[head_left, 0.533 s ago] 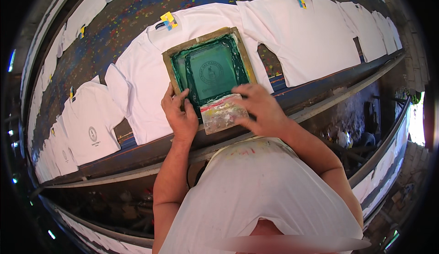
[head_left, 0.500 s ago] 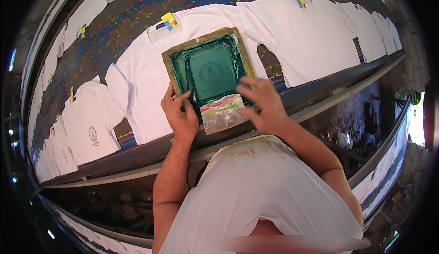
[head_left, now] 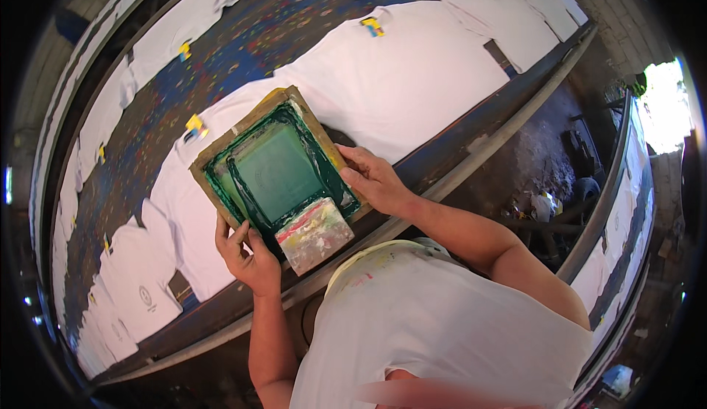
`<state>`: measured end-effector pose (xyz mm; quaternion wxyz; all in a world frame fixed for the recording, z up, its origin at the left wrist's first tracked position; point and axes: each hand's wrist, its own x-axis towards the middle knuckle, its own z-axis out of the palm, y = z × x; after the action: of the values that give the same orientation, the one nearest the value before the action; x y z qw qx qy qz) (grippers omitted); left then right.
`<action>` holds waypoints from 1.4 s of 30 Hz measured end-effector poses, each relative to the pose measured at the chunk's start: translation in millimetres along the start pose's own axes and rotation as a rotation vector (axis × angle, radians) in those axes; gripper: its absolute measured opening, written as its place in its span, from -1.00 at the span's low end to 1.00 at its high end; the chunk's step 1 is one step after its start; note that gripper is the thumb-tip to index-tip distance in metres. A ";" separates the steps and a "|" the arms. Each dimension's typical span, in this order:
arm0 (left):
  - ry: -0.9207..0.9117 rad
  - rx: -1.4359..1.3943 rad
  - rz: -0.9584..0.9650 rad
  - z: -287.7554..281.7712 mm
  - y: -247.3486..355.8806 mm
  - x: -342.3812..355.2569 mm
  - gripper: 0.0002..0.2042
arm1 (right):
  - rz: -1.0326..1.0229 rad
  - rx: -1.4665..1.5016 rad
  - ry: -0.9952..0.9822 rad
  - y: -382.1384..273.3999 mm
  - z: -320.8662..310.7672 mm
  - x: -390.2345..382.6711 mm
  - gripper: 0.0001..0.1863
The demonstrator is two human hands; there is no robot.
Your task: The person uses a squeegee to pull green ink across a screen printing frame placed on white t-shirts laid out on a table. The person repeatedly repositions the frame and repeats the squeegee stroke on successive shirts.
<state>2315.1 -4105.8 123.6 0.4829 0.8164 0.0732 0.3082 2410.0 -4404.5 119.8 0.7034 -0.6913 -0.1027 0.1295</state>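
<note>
I hold a wooden-framed printing screen (head_left: 276, 167) with green mesh, tilted over the table edge. My left hand (head_left: 249, 258) is closed on its lower left edge, thumb on top. Around the right side of the frame my right hand (head_left: 372, 181) is closed. A squeegee (head_left: 315, 238), its flat handle board smeared with red, yellow and white paint, leans in the near end of the screen and sticks out toward me. Partly hidden beneath lies a white T-shirt (head_left: 177, 188). Whether the screen touches it, I cannot tell.
Another white T-shirt (head_left: 412, 78) lies to the right, with more beyond. At left is a white shirt (head_left: 132, 284) bearing a small round dark print. The long paint-speckled table (head_left: 250, 37) has a raised rail (head_left: 471, 166) along its near edge. A second shirt-covered table (head_left: 615, 225) stands at right.
My right hand, which was blurred and apart from the frame, now grips its right side. The view has turned, and the screen now appears lower, farther left and more tilted. The squeegee stays in it.
</note>
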 end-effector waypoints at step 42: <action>0.855 -0.055 -0.409 131.0 209.0 -88.0 -0.60 | -0.187 -1.649 0.071 -39.2 -474.7 120.9 0.03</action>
<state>2282.7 -4349.2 214.8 0.4819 0.5721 0.4165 0.5167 2679.4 -4814.8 143.8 -0.0183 -0.9774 -0.1994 -0.0680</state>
